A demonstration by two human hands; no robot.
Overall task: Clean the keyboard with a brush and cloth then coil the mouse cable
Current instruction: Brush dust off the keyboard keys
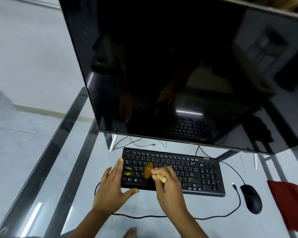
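Observation:
A black keyboard [193, 170] lies on the glass table below the monitor. My right hand [169, 184] grips a wooden-handled brush [149, 170], whose orange-brown bristles touch the keys in the keyboard's left half. My left hand [112, 184] braces the keyboard's left end, its straight fingers along the edge and its thumb at the front edge. A black mouse [251, 198] sits to the right of the keyboard. The mouse cable [213, 216] runs loose along the table in front of the keyboard. A red cloth [289, 203] lies at the far right.
A large dark monitor [179, 69] leans over the back of the glass table [62, 169] on silver feet. Thin cables trail behind the keyboard, and a loose plug end [233, 184] lies near the mouse. A bare foot [130, 232] shows through the glass.

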